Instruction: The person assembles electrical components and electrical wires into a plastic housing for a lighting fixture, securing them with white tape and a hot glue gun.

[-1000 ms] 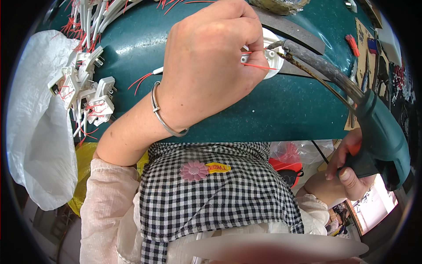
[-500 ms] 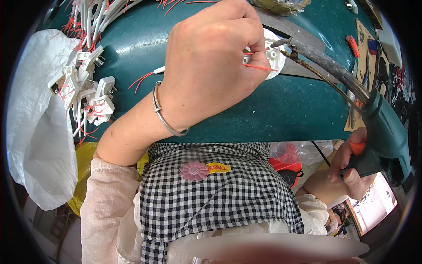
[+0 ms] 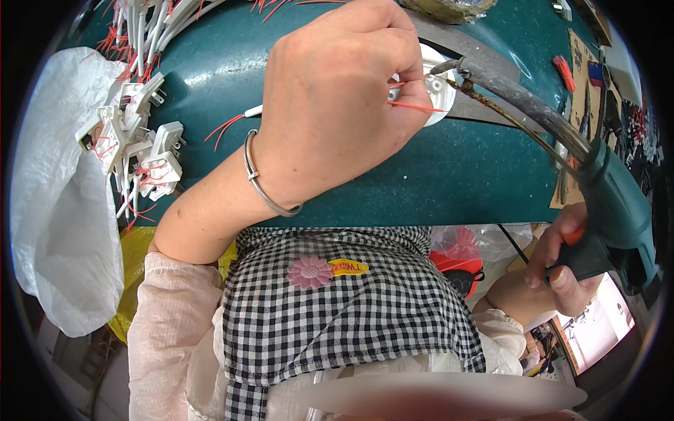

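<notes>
Green tabletop (image 3: 435,175) between left hand (image 3: 344,91) and near edge (image 3: 393,224), right hand (image 3: 570,288) beyond

One left hand (image 3: 344,91), one right hand (image 3: 570,277) showing. One soldering gun (image 3: 618,207), one round white part (image 3: 439,105), one bracelet (image 3: 250,170), one flower patch (image 3: 309,272), one yellow patch (image 3: 349,266) showing. Two red wires (image 3: 419,107) protruding by left hand. Several plug housings (image 3: 163,172) overlapping, defying count.

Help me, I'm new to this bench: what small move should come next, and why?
Perhaps the right hand should nudge the dark tip of the green tool slightly toward the upper red wire: the left hand appears to pinch red wire over the white round part, and the tip is close, though contact is unclear.
</notes>
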### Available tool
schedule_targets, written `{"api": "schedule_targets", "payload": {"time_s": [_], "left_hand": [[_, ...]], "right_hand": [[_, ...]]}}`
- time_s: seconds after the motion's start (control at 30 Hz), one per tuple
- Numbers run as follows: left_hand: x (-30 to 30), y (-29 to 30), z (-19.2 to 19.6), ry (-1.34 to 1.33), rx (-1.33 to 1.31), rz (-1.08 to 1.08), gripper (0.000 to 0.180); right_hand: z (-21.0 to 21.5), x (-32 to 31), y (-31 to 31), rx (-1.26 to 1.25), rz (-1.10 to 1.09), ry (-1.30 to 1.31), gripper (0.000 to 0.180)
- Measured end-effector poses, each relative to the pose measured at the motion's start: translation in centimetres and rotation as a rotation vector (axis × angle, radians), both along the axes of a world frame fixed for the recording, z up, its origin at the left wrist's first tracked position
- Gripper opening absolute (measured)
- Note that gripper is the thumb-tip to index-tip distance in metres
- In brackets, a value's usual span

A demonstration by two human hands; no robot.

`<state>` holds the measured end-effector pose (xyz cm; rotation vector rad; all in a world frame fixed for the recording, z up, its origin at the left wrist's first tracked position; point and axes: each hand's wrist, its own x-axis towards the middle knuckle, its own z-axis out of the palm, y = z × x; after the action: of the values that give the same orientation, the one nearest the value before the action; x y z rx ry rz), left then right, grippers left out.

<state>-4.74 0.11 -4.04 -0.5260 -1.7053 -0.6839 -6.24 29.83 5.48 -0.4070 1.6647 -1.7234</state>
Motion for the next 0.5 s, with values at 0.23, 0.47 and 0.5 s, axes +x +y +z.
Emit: {"api": "schedule_targets", "payload": {"time_s": [0.23,0.47,0.5], "left_hand": [[3.3,0.9,4.1,-1.086,0.104,0.182,0.015],[0.1,0.0,-0.9,-0.044,-0.019,0.027,0.015],[0.0,0.1,-0.6,-0.024,0.025,-0.032,0.016]], "right_hand": [[0.5,0.0,-0.4,0.120,-0.006,-0.020,0.051],[0.3,-0.3,0.1,0.104,0.069,0.003,0.045],[0.3,-0.4,0.2,0.102,0.092,0.015,0.044]]}}
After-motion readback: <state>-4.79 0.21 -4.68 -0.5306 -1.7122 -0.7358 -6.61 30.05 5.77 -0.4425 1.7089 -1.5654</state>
